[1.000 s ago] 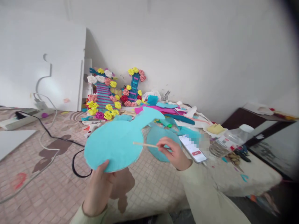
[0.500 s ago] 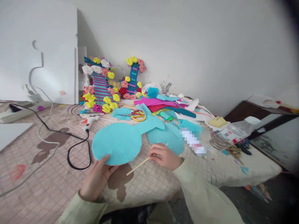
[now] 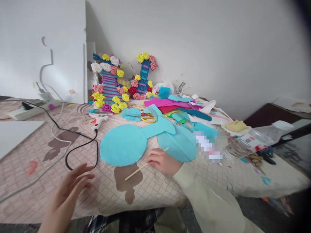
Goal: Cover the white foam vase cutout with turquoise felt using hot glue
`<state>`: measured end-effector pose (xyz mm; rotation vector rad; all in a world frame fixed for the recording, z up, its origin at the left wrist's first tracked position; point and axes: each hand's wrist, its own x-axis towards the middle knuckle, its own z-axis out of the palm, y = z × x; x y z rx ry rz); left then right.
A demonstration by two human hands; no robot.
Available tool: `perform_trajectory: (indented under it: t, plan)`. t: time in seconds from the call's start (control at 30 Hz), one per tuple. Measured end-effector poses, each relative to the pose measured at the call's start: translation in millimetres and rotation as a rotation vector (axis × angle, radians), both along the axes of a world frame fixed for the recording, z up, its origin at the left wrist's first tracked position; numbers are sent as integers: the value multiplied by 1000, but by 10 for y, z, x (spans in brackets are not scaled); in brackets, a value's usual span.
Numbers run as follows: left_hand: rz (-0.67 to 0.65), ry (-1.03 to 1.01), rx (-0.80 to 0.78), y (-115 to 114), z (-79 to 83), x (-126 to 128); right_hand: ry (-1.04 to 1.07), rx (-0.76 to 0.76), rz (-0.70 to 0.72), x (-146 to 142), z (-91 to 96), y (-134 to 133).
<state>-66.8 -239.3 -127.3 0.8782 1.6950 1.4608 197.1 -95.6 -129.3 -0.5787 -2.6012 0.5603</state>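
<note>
A light blue felt cutout (image 3: 126,147), a round disc with a long neck, lies flat on the patterned cloth (image 3: 150,187). My right hand (image 3: 161,160) rests just right of it, fingers closed on a thin wooden stick (image 3: 136,171) that slants down to the left. My left hand (image 3: 65,194) hovers low at the left, fingers stretched out and empty, apart from the cutout. A second blue felt piece (image 3: 178,145) lies behind my right hand.
A hot glue gun (image 3: 98,121) with a black cable (image 3: 73,149) lies left of the cutout. Two flower-covered stick models (image 3: 110,85) stand by the wall beside a heap of coloured felt (image 3: 175,108), scissors (image 3: 145,118), a plastic bottle (image 3: 255,139) and a power strip (image 3: 26,111).
My left hand lowered the blue cutout onto the cloth, let it go and drew back to the left. My right hand sank to the cloth with the stick.
</note>
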Motion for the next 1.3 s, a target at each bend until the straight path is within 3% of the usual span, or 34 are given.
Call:
perform_trajectory:
  t: [0.1,0.23,0.47,1.0,1.3]
  plan:
    - [-186,404,48,127,-23,155,-9,44,16,-88,-1,55]
    - [-424,729,243,409,-86,409,-27,90,-4,-147,-24,115]
    - [-504,986,241,607,-140,477,36,78,-120,-162,-100,160]
    - [-520,1212,320,602,-170,429,81,91,-143,-174,-133,219]
    - [-504,1205,317,612,-187,427,95,72,-114,-120,-129,183]
